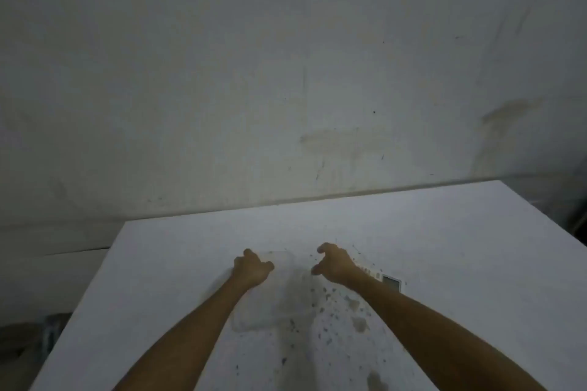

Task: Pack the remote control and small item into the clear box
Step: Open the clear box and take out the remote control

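Nearest the lens: two bare forearms reaching forward over a matte white counter (444, 247) flecked with dark specks and brownish stains. Leftmost, the left hand (252, 270), fingers (251, 253) curled down onto the far left edge of a clear, rounded-corner plastic box (270, 301), apparently gripping its rim, though blur leaves the contact uncertain. Between the two sets of fingers, the box itself, faint and glossy, long axis running toward the body; lid on or off, cannot tell. Just right of the box, the right hand (333, 263), fingers spread and hooked, grasping nothing, hovering above the counter. Behind and right of those fingers, partly hidden under the wrist, a slim white plastic remote control (386, 278) with small display, long axis slanting away rightward. Right hand clearly nearer to it. Small item not discernible. Packing seemingly not yet begun.
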